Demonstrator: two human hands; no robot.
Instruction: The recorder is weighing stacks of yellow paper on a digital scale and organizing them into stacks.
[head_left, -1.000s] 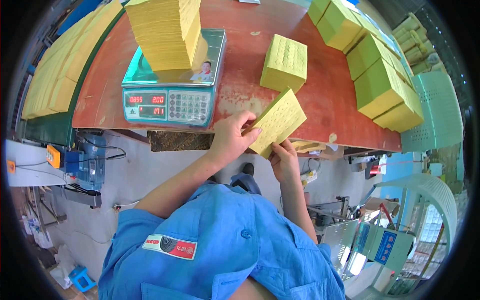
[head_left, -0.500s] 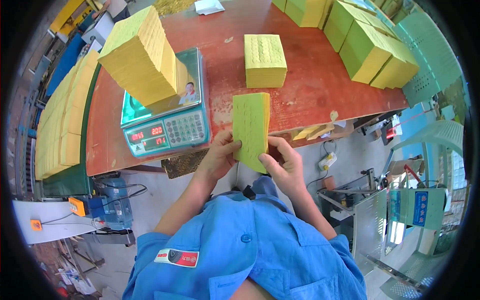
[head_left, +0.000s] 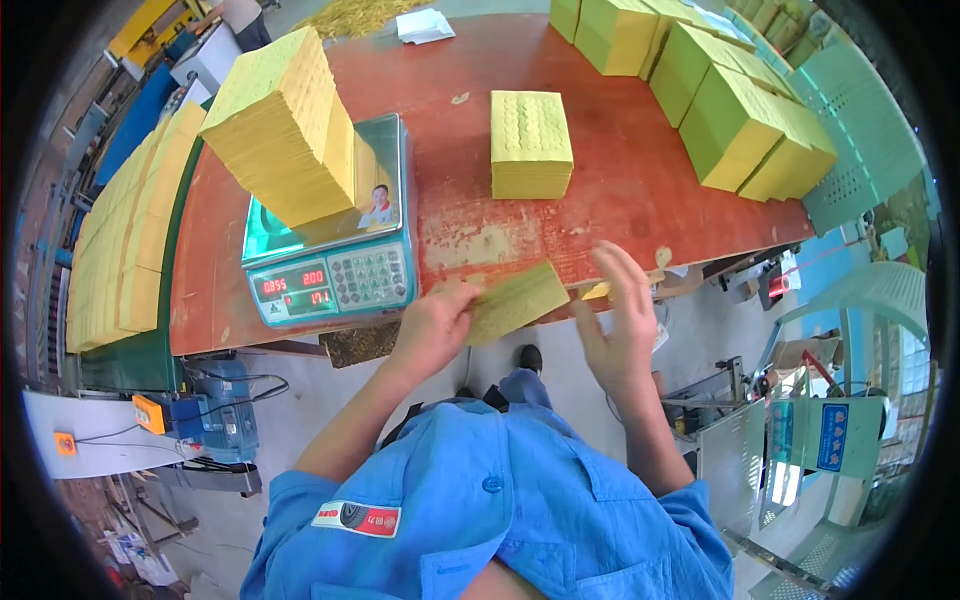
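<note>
My left hand (head_left: pixel 437 322) grips one end of a thin stack of yellow paper sheets (head_left: pixel 518 303), which slants up to the right over the table's near edge. To the right of it my right hand (head_left: pixel 622 325) is raised with fingers apart, touching nothing. Beyond the sheets, a short block of yellow paper with embossed rows (head_left: pixel 531 145) sits on the red table (head_left: pixel 450 150). On the left a digital counting scale (head_left: pixel 330 275) carries a tall, leaning stack of yellow paper (head_left: pixel 280 130); its red display is lit.
Several yellow paper blocks (head_left: pixel 735 125) stand at the table's far right. A white packet (head_left: pixel 424 26) lies at the back. Left of the table is a long row of yellow stacks (head_left: pixel 130 240). A green metal chair (head_left: pixel 860 300) stands at right, a blue water jug (head_left: pixel 228 410) below left.
My right hand has let go of the sheets and moved right, opening. The stack has swung from upright to slanting right in my left hand.
</note>
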